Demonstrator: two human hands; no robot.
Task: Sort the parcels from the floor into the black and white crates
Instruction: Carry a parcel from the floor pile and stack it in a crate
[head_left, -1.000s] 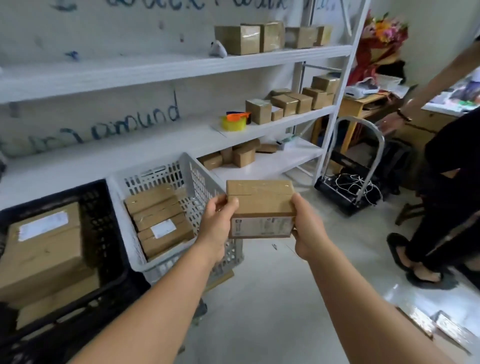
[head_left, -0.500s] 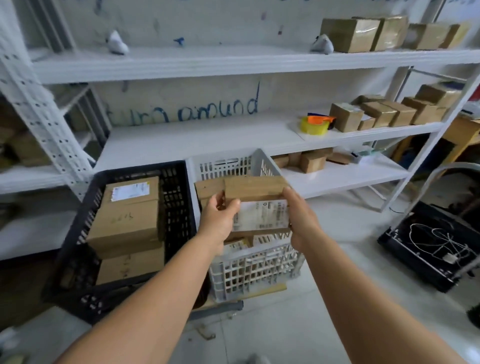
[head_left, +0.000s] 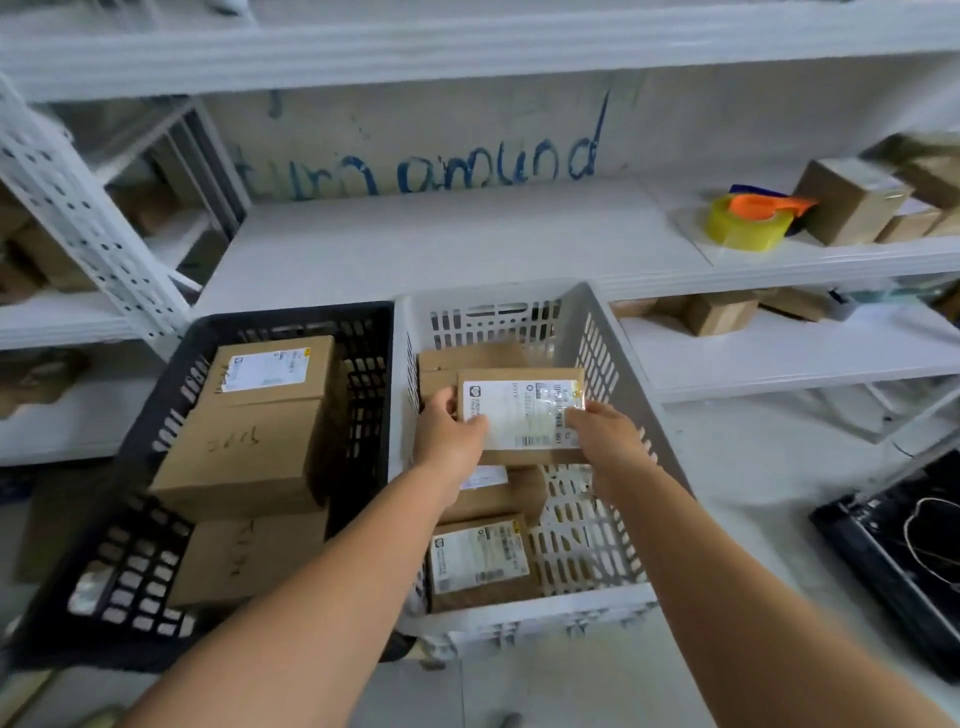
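You hold one small cardboard parcel (head_left: 522, 415) between both hands, label side up, over the inside of the white crate (head_left: 618, 384). Your left hand (head_left: 449, 434) grips its left edge, thumb curled onto the label, and your right hand (head_left: 605, 436) grips its right edge with the thumb over the label's corner. Whether the parcel already rests on the boxes under it cannot be told.

Just beyond your grip, a plain brown box (head_left: 467, 358) lies at the far end of the white crate. On the near side of your hands, partly behind your left forearm, lies another box (head_left: 498, 493), and closest to you a labelled box (head_left: 480, 561) sits against the crate's near wall.

Left of your grip, touching the white crate side by side, stands the black crate (head_left: 171, 395). It holds a large brown box (head_left: 254, 421) with a white label and handwriting on top, stacked on a second box (head_left: 249, 556) that shows below it.

Both crates stand in front of white metal shelving (head_left: 467, 244). Beyond your hands, blue handwriting (head_left: 441, 166) runs across the wall. To the far right of your grip, a yellow tape roll (head_left: 748, 223) with an orange dispenser sits on the shelf beside more small boxes (head_left: 852, 202). A black tray (head_left: 904, 551) with cords lies on the pale floor at right.
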